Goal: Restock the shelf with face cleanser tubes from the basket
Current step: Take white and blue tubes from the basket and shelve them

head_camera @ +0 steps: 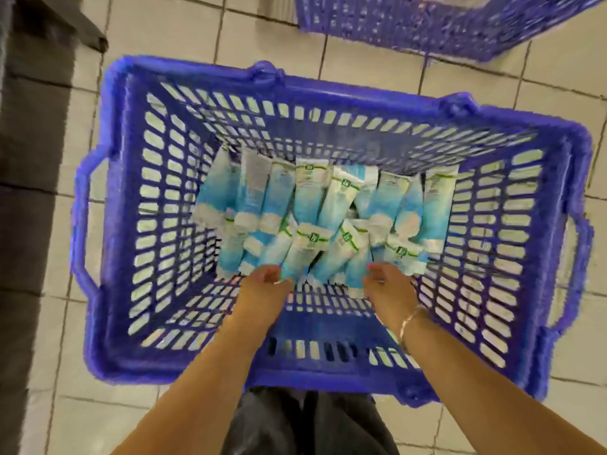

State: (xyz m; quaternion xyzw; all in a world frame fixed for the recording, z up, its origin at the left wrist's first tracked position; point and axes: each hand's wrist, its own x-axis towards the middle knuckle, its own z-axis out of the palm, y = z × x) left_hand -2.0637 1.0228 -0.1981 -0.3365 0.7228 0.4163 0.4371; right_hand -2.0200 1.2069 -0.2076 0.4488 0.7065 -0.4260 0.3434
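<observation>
A blue plastic basket (pixel 108 224) stands on the tiled floor right below me. Several blue-and-white face cleanser tubes (pixel 308 205) lie in two rough rows on its bottom. Both of my arms reach down into it. My left hand (pixel 262 287) is at the near end of a tube (pixel 302 254) in the front row, with curled fingers touching it. My right hand (pixel 389 289), a bracelet on its wrist, is at the near ends of the tubes on the right (pixel 402 254), fingers curled too. Blur hides whether either hand has closed round a tube.
A second blue basket (pixel 427 24) stands on the floor at the top right. The dark base of a shelf unit (pixel 29 159) runs along the left edge. Pale floor tiles (pixel 262 34) surround the basket.
</observation>
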